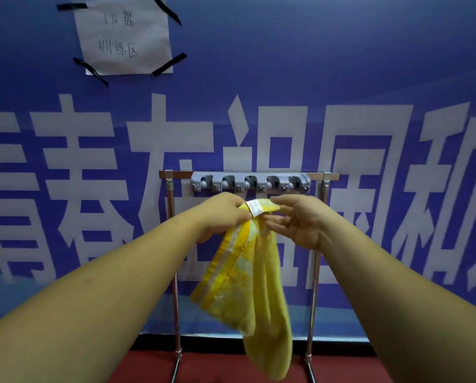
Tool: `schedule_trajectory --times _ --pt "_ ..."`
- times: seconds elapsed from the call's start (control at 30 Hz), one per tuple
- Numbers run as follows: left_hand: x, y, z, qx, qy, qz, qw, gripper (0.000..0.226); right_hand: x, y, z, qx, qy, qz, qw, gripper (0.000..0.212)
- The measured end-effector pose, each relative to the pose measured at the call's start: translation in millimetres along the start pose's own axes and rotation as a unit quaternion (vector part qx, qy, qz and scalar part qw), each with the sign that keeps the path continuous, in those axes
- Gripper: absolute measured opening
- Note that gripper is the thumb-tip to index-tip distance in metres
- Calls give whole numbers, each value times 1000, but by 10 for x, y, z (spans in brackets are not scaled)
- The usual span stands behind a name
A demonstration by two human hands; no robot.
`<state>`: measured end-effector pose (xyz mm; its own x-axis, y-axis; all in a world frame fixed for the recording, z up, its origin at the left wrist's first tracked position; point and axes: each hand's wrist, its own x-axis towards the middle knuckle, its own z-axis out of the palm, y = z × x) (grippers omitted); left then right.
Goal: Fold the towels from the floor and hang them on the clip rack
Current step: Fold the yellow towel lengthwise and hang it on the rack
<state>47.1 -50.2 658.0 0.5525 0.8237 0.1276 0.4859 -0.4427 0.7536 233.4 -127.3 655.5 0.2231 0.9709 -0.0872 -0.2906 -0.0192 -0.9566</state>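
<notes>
While the short top edge is kept gathered, the yellow terry towel [248, 272] hangs lower centre, folded lengthwise, its tail clear of the red floor [217, 369].

- Left hand [223, 217] pinches that edge beside the white sewn label [255, 208].
- Right hand [297, 219] pinches the same edge just to the right, with its lower fingers loose.
- Both sit just below the grey plastic five-clip rack [250, 182] on its chrome stand [173, 244].

Judgement: the edge is bunched narrow to slip into one clip. All the clips look bare.
</notes>
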Motion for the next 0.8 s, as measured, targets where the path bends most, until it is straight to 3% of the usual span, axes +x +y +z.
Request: schedule_trajectory --times 0.17,0.33,0.4,0.5,0.6,0.7,0.8 --pt "-53 102 101 -61 -57 -31 996 29 -10 80 22 -84 -38 -46 995 26" --pt "-197 129 -51 -8 -240 -56 969 46 -66 47 56 -136 -64 -67 986 13" --pt "-213 129 -132 50 -194 -61 978 59 -59 37 69 -146 -83 -62 984 18" --pt "-203 116 -214 38 -105 -23 993 60 -46 24 97 -169 -118 -52 977 26" --pt "-216 122 -246 -53 -128 -10 990 65 -80 3 133 -204 -164 -56 963 38" --pt "-244 120 -257 -143 -189 -8 971 50 -118 -12 162 -211 -180 -58 959 44" --pt "-246 89 -282 -156 -179 -15 971 54 -137 -52 160 -227 -172 -53 957 45"
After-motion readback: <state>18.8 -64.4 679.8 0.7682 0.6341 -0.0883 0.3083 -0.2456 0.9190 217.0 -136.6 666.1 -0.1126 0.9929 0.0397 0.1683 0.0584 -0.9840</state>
